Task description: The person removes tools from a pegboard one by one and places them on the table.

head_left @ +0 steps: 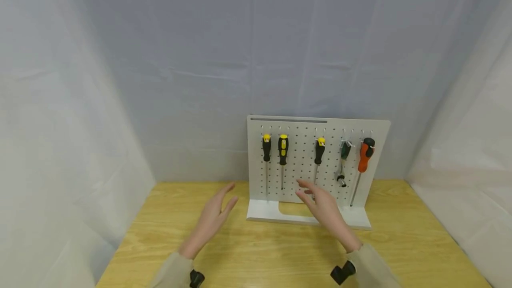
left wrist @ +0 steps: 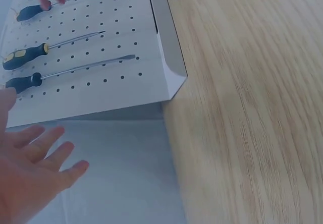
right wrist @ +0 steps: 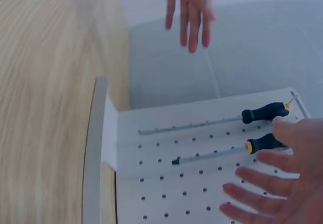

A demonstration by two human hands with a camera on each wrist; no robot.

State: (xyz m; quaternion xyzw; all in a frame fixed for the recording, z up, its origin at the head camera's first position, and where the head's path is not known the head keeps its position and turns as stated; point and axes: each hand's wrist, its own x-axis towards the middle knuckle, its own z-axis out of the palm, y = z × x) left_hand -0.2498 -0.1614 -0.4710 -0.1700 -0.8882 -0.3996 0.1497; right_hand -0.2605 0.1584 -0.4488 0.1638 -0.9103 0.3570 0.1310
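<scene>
A white pegboard stand [head_left: 300,168] stands upright on the wooden table, with tools hanging from its hooks. At its left hang two black-and-yellow screwdrivers, one with a long shaft [head_left: 266,148] and one shorter [head_left: 283,150]. A third black-and-yellow screwdriver [head_left: 319,151] hangs right of the middle. Beyond it are a tool with a dark green handle [head_left: 346,150] and an orange screwdriver [head_left: 366,155]. My left hand [head_left: 214,214] hovers left of the stand, fingers extended and holding nothing. My right hand [head_left: 323,206] is held before the board, fingers spread and empty, hiding the third screwdriver's tip.
The wooden table [head_left: 160,234] extends to both sides of the stand and in front of it. Pale sheeting [head_left: 200,101] hangs behind and at both sides. Dark wrist cameras [head_left: 343,272] sit on both sleeves. The stand's base [head_left: 260,211] has a cut-out at its front.
</scene>
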